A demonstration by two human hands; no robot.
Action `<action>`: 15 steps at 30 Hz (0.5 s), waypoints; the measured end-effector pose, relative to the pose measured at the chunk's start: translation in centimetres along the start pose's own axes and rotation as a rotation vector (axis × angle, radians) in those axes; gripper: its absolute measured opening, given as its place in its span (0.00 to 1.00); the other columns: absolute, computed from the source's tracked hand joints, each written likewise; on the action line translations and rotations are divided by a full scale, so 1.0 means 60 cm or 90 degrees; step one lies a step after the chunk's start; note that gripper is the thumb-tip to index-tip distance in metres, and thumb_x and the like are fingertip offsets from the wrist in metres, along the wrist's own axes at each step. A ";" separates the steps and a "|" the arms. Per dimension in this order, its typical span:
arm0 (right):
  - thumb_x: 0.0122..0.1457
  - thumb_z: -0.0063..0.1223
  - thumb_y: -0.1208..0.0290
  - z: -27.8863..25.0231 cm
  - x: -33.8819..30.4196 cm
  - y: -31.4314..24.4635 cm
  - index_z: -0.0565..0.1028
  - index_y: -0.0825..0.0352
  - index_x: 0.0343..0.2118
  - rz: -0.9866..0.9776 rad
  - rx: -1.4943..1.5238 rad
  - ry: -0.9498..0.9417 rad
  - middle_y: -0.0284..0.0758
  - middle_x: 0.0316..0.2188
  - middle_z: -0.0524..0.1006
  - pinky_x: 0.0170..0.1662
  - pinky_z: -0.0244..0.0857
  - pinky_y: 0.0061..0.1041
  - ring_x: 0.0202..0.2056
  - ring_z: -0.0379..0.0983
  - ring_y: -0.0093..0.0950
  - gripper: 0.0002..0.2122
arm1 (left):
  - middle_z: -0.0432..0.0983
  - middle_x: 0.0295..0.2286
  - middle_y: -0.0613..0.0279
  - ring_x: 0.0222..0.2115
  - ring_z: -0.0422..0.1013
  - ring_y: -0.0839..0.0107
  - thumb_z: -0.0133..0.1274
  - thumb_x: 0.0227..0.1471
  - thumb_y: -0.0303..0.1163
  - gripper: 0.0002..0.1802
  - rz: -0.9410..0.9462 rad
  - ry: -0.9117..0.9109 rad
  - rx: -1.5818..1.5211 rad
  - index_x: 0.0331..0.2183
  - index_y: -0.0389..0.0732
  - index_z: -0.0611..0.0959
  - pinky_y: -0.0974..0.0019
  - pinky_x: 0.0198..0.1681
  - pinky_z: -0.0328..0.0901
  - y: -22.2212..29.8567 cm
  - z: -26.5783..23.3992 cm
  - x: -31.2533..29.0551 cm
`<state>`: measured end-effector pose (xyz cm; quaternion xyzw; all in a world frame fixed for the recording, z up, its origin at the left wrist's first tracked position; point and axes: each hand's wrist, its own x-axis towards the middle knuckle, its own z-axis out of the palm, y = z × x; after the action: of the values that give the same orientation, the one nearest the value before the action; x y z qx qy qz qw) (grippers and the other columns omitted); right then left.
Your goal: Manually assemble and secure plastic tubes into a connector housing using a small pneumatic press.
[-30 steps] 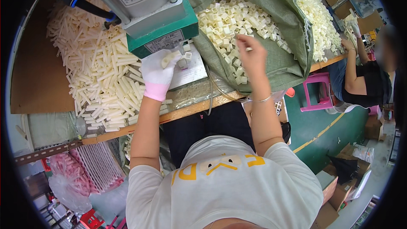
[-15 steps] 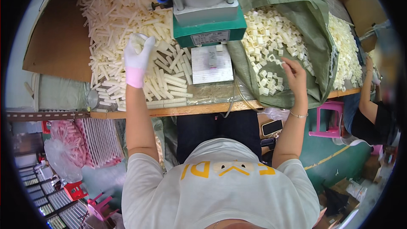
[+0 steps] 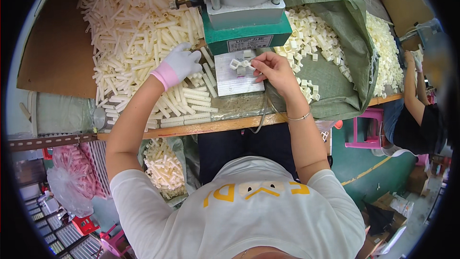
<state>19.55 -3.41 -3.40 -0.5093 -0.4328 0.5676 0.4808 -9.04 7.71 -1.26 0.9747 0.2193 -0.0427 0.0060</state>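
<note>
At upper centre of the frame, the person's bare right hand (image 3: 279, 71) pinches cream-coloured, square plastic pieces (image 3: 238, 64) between closed fingertips, over a silver metal plate (image 3: 230, 83). To its left, the white-gloved left hand (image 3: 180, 63) is beside the heaped cream-coloured ribbed plastic tubes (image 3: 129, 38); whether it grips anything cannot be told.

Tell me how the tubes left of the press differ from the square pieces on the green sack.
The tubes are long and slender, while the square pieces are short and boxy. The tubes form the bigger heap; the square pieces on the green sack form a smaller one. Both are cream-coloured and loosely jumbled.
</note>
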 end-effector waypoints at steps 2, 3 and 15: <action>0.57 0.55 0.73 0.008 0.003 -0.002 0.74 0.71 0.32 0.005 0.018 0.008 0.31 0.26 0.75 0.26 0.71 0.17 0.26 0.72 0.19 0.06 | 0.70 0.28 0.67 0.33 0.71 0.67 0.45 0.49 0.27 0.09 0.041 0.064 0.054 0.28 0.50 0.80 0.54 0.53 0.55 0.011 -0.007 0.001; 0.57 0.55 0.73 0.011 0.007 0.001 0.75 0.71 0.31 -0.001 -0.014 -0.001 0.31 0.25 0.75 0.25 0.71 0.18 0.26 0.72 0.19 0.06 | 0.70 0.28 0.67 0.33 0.71 0.67 0.45 0.49 0.27 0.09 0.044 0.065 0.053 0.28 0.50 0.80 0.54 0.53 0.55 0.021 -0.011 0.002; 0.55 0.56 0.73 0.020 0.007 -0.004 0.74 0.71 0.27 -0.013 -0.073 0.045 0.30 0.19 0.73 0.21 0.69 0.17 0.19 0.69 0.17 0.06 | 0.79 0.26 0.63 0.24 0.72 0.74 0.61 0.47 0.38 0.16 -0.358 0.419 -0.431 0.34 0.37 0.82 0.70 0.29 0.65 0.186 -0.054 0.082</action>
<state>18.35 -2.99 -3.08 -0.5513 -0.4524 0.5186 0.4716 0.44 -0.15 1.46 0.7842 0.4633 0.3370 0.2384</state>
